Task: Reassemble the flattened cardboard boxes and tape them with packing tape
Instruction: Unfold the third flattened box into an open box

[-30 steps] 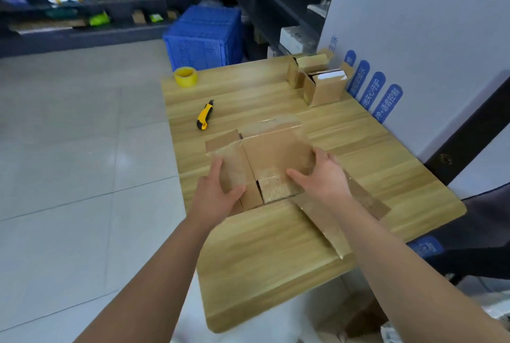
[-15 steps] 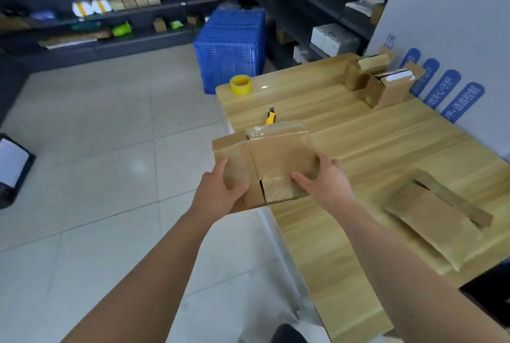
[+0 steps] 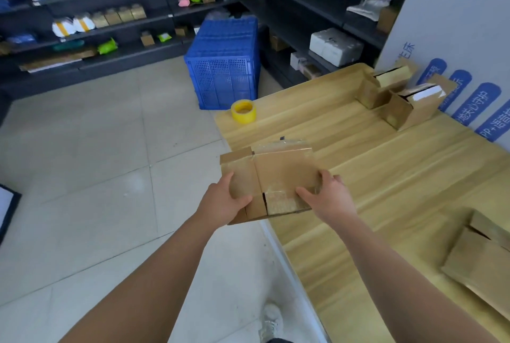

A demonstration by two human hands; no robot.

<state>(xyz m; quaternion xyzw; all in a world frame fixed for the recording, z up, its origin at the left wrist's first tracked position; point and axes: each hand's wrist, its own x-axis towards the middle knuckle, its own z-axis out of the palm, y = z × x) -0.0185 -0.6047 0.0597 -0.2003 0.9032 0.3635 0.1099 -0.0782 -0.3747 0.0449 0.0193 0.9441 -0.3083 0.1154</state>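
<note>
I hold a small brown cardboard box (image 3: 281,174) in the air over the left edge of the wooden table (image 3: 386,190). Its flaps carry strips of old clear tape. My left hand (image 3: 222,200) grips the box's left flap, thumb on top. My right hand (image 3: 327,193) grips its right side, fingers curled round the edge. A yellow roll of packing tape (image 3: 244,111) stands at the table's far left corner. A flattened box (image 3: 480,262) lies on the table at the right.
Two assembled boxes (image 3: 397,99) stand at the far right of the table against a white board. A blue plastic crate (image 3: 225,63) sits on the tiled floor behind the table. Dark shelves with goods line the back wall. My shoe (image 3: 271,320) shows below.
I have lifted the box off the table and carried it left, past the table edge. My view has swung left, so the flattened box now sits far right. The yellow knife is now hidden.
</note>
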